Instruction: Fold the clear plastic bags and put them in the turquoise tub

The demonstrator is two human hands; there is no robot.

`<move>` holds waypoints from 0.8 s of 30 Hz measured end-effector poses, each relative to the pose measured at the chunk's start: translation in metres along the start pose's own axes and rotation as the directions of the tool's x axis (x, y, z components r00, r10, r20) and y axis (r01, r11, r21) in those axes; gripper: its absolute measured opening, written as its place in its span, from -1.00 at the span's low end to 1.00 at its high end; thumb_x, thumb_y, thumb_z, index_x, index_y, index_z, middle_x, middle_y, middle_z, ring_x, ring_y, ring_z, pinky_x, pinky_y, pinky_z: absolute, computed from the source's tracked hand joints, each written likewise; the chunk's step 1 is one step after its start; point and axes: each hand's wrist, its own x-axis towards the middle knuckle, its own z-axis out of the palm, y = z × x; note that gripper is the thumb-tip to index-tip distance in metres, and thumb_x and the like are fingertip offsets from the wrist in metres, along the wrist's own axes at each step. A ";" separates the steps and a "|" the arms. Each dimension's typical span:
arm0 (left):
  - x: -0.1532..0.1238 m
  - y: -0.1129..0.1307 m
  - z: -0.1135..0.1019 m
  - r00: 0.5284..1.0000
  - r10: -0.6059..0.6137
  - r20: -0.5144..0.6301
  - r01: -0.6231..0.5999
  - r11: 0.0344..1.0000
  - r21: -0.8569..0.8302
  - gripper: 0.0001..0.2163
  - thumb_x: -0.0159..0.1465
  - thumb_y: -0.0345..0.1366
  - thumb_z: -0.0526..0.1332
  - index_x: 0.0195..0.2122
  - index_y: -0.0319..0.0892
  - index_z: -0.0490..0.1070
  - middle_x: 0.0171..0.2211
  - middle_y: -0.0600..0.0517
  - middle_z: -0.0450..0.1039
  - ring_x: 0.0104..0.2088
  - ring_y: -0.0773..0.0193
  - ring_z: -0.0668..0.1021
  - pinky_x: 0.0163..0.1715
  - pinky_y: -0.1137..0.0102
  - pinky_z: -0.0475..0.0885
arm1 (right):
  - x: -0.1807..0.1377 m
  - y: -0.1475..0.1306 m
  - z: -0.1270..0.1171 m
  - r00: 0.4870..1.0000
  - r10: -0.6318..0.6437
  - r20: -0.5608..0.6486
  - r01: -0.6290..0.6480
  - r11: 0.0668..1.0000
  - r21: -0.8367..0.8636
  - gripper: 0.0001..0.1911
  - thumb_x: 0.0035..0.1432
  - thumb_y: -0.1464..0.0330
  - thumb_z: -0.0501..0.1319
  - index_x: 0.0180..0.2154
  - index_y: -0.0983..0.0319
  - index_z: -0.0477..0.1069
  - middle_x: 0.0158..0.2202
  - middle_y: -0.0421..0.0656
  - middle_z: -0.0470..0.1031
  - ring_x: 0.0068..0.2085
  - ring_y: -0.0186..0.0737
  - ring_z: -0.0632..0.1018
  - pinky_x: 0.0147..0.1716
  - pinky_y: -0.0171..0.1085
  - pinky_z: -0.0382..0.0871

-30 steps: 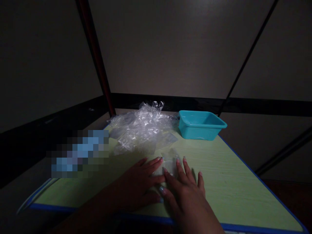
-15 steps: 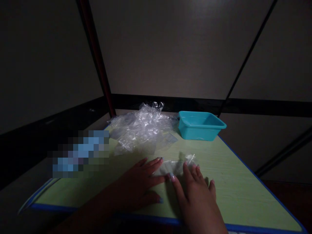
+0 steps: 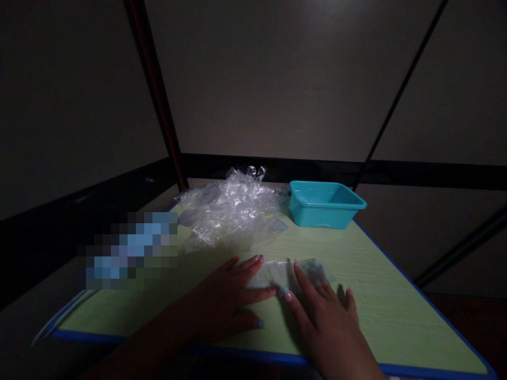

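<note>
At the near side of the green table (image 3: 396,311), just in from its blue border (image 3: 95,336), I have both arms reaching up from the bottom of my view; my left hand (image 3: 227,301) lies palm down and dim, fingers parted and thumb well out, closed around nothing, its longer fingertips touching the left end of a piece of clear plastic film (image 3: 271,274); my right hand (image 3: 328,316) is likewise loose and spread over the right part of that film, the index finger reaching across it, the thumb tip just beside the left index finger; some right fingertips seem to show through the film, and how firmly I press I cannot tell from here; the film lies low on the tabletop between and under my fingers.

Beyond my left arm, toward the left edge, I get a blue object (image 3: 137,245), pixelated past recognition; farther back, near the middle, sits a loose heap of crumpled clear plastic (image 3: 235,211), shiny on top; to its right, near the far edge, a turquoise basin (image 3: 325,214) stands upright; behind everything rise dim wall panels (image 3: 277,95) and a dark red post (image 3: 154,95).
</note>
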 end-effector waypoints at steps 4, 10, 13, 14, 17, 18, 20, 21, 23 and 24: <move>0.000 0.001 0.000 1.000 0.001 -0.008 -0.001 1.000 -0.003 -0.48 0.31 0.07 0.00 0.27 0.19 -0.07 0.33 -0.02 -0.26 0.29 -0.06 -0.02 0.17 0.00 0.01 | 0.001 0.012 0.005 1.000 0.000 -0.025 -0.001 1.000 -0.017 -0.41 0.24 0.09 -0.10 0.20 0.22 0.16 0.21 -0.03 0.17 0.26 0.09 0.11 0.15 0.30 -0.17; 0.000 -0.001 0.002 1.000 0.014 -0.024 -0.015 1.000 -0.010 -0.48 0.31 0.06 0.01 0.27 0.19 -0.05 0.33 -0.02 -0.27 0.28 -0.07 0.00 0.17 0.00 0.01 | 0.002 0.027 0.011 0.999 -0.009 -0.047 0.007 0.999 -0.050 -0.40 0.23 0.13 -0.13 0.20 0.30 0.15 0.25 -0.04 0.06 0.27 0.05 0.05 0.15 0.27 -0.10; 0.000 -0.001 0.001 1.000 0.007 -0.010 -0.008 1.000 -0.015 -0.49 0.31 0.06 0.00 0.26 0.20 -0.04 0.33 -0.02 -0.27 0.28 -0.07 -0.02 0.17 -0.02 0.00 | 0.003 0.032 0.011 1.000 0.025 -0.017 -0.025 0.998 -0.060 -0.41 0.24 0.15 -0.15 0.21 0.29 0.13 0.26 -0.08 0.04 0.28 0.01 0.02 0.16 0.26 -0.10; 0.000 0.000 0.000 1.000 0.000 -0.001 0.000 1.000 -0.015 -0.50 0.31 0.07 -0.01 0.26 0.21 -0.05 0.33 -0.02 -0.27 0.28 -0.07 -0.02 0.17 -0.03 0.00 | 0.003 0.034 0.011 0.999 0.035 -0.008 -0.035 0.997 -0.061 -0.41 0.24 0.16 -0.16 0.21 0.29 0.12 0.26 -0.08 0.03 0.28 0.00 0.01 0.16 0.25 -0.10; 0.001 0.001 -0.001 1.000 -0.017 0.018 0.017 1.000 -0.010 -0.49 0.31 0.07 -0.02 0.26 0.22 -0.07 0.33 -0.03 -0.27 0.29 -0.05 -0.03 0.17 -0.03 0.00 | 0.002 0.037 0.009 0.998 0.060 -0.014 -0.061 0.997 -0.054 -0.42 0.24 0.18 -0.16 0.21 0.29 0.11 0.26 -0.07 0.02 0.28 -0.01 0.00 0.16 0.24 -0.09; 0.001 0.001 -0.001 1.000 -0.015 0.015 0.015 1.000 -0.010 -0.49 0.31 0.07 -0.01 0.26 0.21 -0.06 0.33 -0.03 -0.27 0.28 -0.06 -0.03 0.17 -0.03 0.00 | 0.001 0.037 0.008 0.998 0.054 -0.024 -0.055 0.998 -0.044 -0.42 0.24 0.17 -0.15 0.22 0.27 0.09 0.26 -0.07 0.02 0.28 0.00 0.00 0.15 0.25 -0.09; 0.001 0.002 -0.001 1.000 -0.006 0.000 0.006 1.000 -0.013 -0.49 0.31 0.07 0.00 0.26 0.20 -0.04 0.33 -0.04 -0.26 0.28 -0.07 -0.02 0.17 -0.02 0.01 | -0.002 0.037 0.006 0.999 0.006 -0.036 -0.006 1.000 -0.012 -0.43 0.24 0.15 -0.13 0.24 0.16 0.04 0.27 -0.08 0.02 0.28 0.03 -0.01 0.14 0.29 -0.09; 0.001 0.002 -0.001 1.000 -0.006 -0.004 0.006 1.000 -0.015 -0.49 0.31 0.07 0.00 0.26 0.19 -0.03 0.33 -0.04 -0.26 0.28 -0.09 -0.01 0.17 -0.02 0.01 | -0.003 0.036 0.006 0.999 -0.026 -0.038 0.026 1.000 0.005 -0.43 0.24 0.13 -0.12 0.25 0.10 0.00 0.27 -0.09 0.02 0.28 0.04 -0.01 0.13 0.30 -0.09; 0.000 0.002 -0.001 1.000 -0.010 -0.003 0.010 1.000 -0.016 -0.49 0.31 0.06 0.00 0.26 0.19 -0.04 0.33 -0.05 -0.24 0.28 -0.09 -0.01 0.16 -0.03 0.01 | -0.005 0.036 0.005 0.997 -0.065 -0.036 0.065 0.998 0.023 -0.43 0.24 0.10 -0.10 0.26 0.02 -0.05 0.27 -0.10 0.03 0.28 0.05 -0.02 0.12 0.31 -0.10; 0.000 0.002 -0.001 1.000 -0.010 -0.002 0.010 1.000 -0.016 -0.49 0.31 0.06 0.00 0.26 0.19 -0.04 0.33 -0.05 -0.24 0.28 -0.09 -0.01 0.16 -0.03 0.00 | -0.006 0.037 0.005 0.998 -0.056 -0.034 0.057 0.998 0.019 -0.42 0.23 0.09 -0.09 0.26 0.02 -0.05 0.26 -0.09 0.03 0.28 0.05 -0.03 0.12 0.31 -0.10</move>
